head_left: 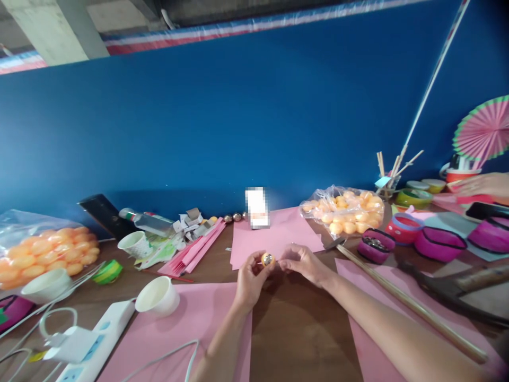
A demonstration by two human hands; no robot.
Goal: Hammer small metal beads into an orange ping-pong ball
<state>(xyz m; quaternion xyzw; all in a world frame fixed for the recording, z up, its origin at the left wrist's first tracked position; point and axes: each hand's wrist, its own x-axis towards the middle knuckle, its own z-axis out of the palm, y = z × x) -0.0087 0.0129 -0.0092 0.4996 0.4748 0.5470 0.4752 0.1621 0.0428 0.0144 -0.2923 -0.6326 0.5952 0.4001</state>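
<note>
Between the thumb and fingers of my left hand [251, 278] is a small orange ball [268, 259] with a shiny silver patch facing up. My right hand [304, 263] is just to the right of it, thumb and fingertips pinched together close to the ball. Whatever those fingertips hold, if anything, is too small to make out. Both hands are over the brown table [300, 329], in front of a pink sheet [274, 241]. A clear bag of orange balls [345, 212] lies beyond my right hand.
A white paper cup [158, 297] and a power strip [99, 339] stand on the left, near another bag of orange balls [47, 252]. To the right lie a wooden stick [417, 305], a hammer [445, 292] and purple pouches [439, 244]. Another person's hand [487, 185] reaches in at far right.
</note>
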